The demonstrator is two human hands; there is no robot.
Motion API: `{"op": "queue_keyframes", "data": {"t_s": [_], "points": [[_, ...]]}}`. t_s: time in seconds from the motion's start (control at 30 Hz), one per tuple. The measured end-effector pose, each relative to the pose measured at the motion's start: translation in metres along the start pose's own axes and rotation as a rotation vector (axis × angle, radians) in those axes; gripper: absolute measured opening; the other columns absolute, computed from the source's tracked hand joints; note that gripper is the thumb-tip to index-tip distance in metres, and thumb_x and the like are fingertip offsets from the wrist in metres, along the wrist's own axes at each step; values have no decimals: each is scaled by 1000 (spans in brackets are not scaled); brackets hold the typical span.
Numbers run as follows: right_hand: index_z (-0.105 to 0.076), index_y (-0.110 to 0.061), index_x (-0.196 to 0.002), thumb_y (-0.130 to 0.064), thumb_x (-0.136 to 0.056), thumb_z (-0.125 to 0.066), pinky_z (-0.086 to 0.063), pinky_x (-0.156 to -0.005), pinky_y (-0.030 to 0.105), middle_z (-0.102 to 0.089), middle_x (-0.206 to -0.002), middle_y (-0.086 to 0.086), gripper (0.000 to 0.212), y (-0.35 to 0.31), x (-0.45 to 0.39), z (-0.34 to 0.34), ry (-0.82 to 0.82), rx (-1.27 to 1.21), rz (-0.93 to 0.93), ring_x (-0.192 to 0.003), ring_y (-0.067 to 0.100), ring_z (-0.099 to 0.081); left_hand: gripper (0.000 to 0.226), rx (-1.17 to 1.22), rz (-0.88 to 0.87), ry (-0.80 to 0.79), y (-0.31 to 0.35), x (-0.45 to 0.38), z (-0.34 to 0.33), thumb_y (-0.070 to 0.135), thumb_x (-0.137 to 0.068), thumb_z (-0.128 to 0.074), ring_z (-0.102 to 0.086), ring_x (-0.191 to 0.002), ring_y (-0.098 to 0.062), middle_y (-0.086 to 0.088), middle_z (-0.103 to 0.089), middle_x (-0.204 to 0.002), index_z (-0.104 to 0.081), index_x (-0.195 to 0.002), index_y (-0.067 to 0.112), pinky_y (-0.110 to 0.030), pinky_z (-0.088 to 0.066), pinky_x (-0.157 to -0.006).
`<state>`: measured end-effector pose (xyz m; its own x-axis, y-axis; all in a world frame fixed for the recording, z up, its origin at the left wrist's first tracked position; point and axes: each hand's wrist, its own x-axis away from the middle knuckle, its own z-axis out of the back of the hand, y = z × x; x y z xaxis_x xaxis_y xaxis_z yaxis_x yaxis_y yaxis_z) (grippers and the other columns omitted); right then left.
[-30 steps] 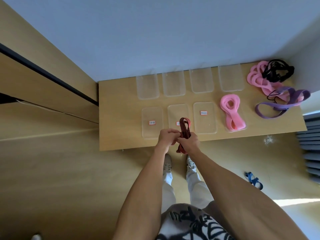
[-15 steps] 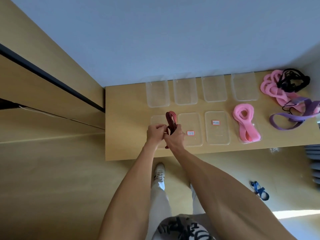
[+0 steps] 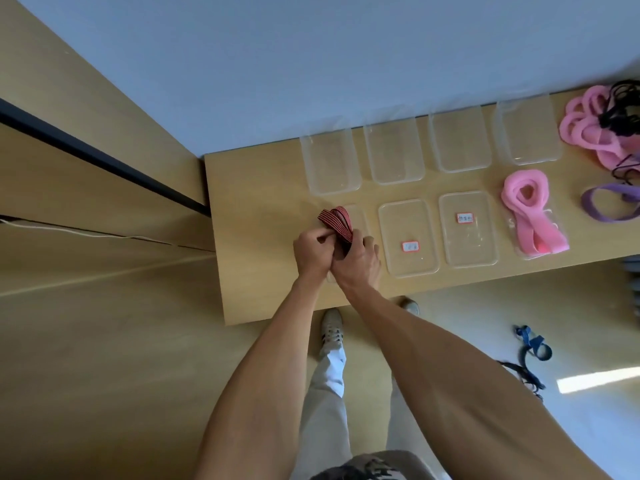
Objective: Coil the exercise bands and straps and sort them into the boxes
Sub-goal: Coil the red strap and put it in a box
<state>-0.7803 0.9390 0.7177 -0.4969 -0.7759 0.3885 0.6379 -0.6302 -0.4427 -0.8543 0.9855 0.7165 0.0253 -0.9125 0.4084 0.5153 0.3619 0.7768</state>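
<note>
Both hands are together over the near-left part of the light wooden tabletop (image 3: pixel 263 202), working a red-and-black striped strap (image 3: pixel 337 223) folded into a coil. The left hand (image 3: pixel 313 252) has its fingers curled, pinching the coil from the left side; the right hand (image 3: pixel 358 261) is wrapped round its lower end, and the looped top of the strap sticks up past the knuckles. The bundle sits above the near-left clear plastic box (image 3: pixel 358 220), which is mostly hidden behind the hands, so whether the strap touches it can't be told.

Along the near row, two more clear boxes: the middle labelled box (image 3: pixel 408 237) and the right labelled box (image 3: pixel 467 233), each with a small red-edged tag. Just right of those, a pink flat band (image 3: pixel 530 213) lies coiled in a further clear box. Behind, four clear boxes line the wall. At the far right: a heap of pink bands (image 3: pixel 588 133), a black strap (image 3: pixel 623 109) on top of it, and a purple band (image 3: pixel 609 202). On the floor, a blue strap (image 3: pixel 531 346).
</note>
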Motion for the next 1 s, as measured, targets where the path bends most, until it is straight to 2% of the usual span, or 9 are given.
{"op": "queue_keyframes", "data": {"t_s": [0.13, 0.23, 0.3, 0.4, 0.57, 0.73, 0.83, 0.9, 1.0], "points": [[-38, -18, -142, -45, -86, -57, -50, -80, 43, -57, -115, 9, 65, 3, 6, 11, -32, -74, 8, -101, 31, -57, 17, -25, -3, 15, 0, 0, 7, 8, -86, -65, -68, -77, -20, -2, -77, -84, -80, -91, 13, -32, -52, -71], [-44, -17, -141, -34, -92, -50, -48, -89, 46, -61, -114, 11, 52, 5, 11, 17, 7, -65, -3, -99, 35, -60, 14, -88, -14, 35, 1, 2, 7, 11, -89, -60, -61, -73, -30, -6, -71, -75, -73, -83, 8, -43, -50, -68], [-49, -14, -137, -22, -93, -48, -47, -91, 47, -63, -117, 11, 45, 6, 12, 20, 38, -59, 9, -100, 38, -60, 15, -140, -11, 96, 3, 3, 6, 14, -91, -58, -62, -81, -31, -7, -71, -84, -72, -90, 10, -42, -51, -71], [-54, -11, -132, -11, -93, -45, -51, -83, 48, -62, -125, 9, 40, 8, 12, 23, 54, -101, 2, -98, 39, -61, 20, -209, -12, 177, 5, 7, 4, 16, -94, -58, -61, -96, -28, -7, -65, -106, -69, -111, 12, -37, -48, -78], [-62, -4, -115, -3, -87, -48, -51, -75, 50, -65, -104, 16, 31, 12, 6, 27, 31, -95, 0, -87, 41, -59, 30, -254, -113, 176, 6, 10, -2, 12, -94, -57, -59, -103, -27, -9, -58, -114, -65, -123, 10, -39, -51, -79], [-62, 0, -103, -1, -85, -44, -46, -70, 42, -61, -95, 18, 25, 14, 0, 25, 18, -90, -44, -85, 40, -56, 35, -275, -139, 184, 6, 14, -7, 9, -94, -55, -57, -107, -28, -10, -56, -116, -63, -128, 10, -40, -51, -77], [-63, 1, -107, 2, -86, -46, -43, -75, 44, -63, -100, 20, 28, 16, 2, 30, 84, -95, -54, -92, 40, -56, 34, -347, -237, 193, 10, 17, -8, 6, -92, -55, -54, -118, -31, -14, -53, -130, -63, -125, 9, -42, -53, -80], [-63, -1, -115, 1, -84, -49, -45, -81, 46, -63, -110, 19, 34, 17, 6, 41, 80, -89, -70, -100, 41, -56, 34, -391, -313, 172, 18, 22, -8, 4, -91, -54, -52, -121, -34, -17, -52, -135, -62, -125, 7, -43, -52, -84], [-56, -5, -131, -2, -83, -51, -45, -90, 45, -57, -126, 17, 48, 18, 17, 69, 35, -68, -104, -112, 38, -53, 31, -367, -367, 131, 43, 36, -8, 3, -92, -54, -57, -113, -33, -14, -59, -123, -64, -121, 6, -43, -53, -79]]}}
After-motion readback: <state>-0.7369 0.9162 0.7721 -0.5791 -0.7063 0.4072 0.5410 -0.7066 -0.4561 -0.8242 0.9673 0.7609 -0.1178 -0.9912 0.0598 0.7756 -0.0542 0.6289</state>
